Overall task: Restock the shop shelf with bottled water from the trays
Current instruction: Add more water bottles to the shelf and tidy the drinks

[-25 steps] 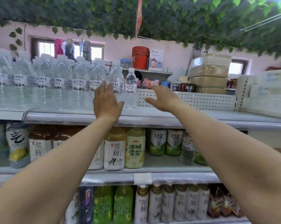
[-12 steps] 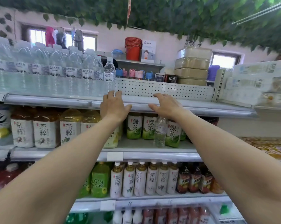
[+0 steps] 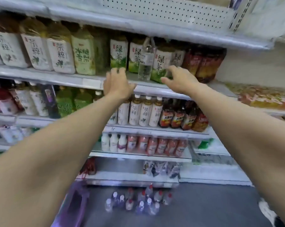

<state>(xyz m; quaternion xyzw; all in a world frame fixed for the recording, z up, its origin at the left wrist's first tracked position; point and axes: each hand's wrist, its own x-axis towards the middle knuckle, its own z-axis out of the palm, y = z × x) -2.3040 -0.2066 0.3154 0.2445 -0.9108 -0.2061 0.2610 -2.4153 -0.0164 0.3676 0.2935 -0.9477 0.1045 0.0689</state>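
Bottle point(image 3: 145, 66), one, stands between left hand point(image 3: 118, 86) and right hand point(image 3: 179, 80).

A small shop: tiered white metal shelves point(image 3: 138, 91) packed with rows of labelled tea bottles point(image 3: 61, 56) and juice bottles point(image 3: 177, 118), water bottles point(image 3: 138, 202) grouped on the floor point(image 3: 204, 207).

Reads 茶粹 on white-label bottles point(image 3: 35, 49), and again on small bottles point(image 3: 134, 112) one shelf lower. Reads 冰糖雪梨 on pale bottle point(image 3: 82, 53), 绿茶 on green-label bottles point(image 3: 118, 54). Starts 大 on red labels point(image 3: 167, 119), rest blurred.
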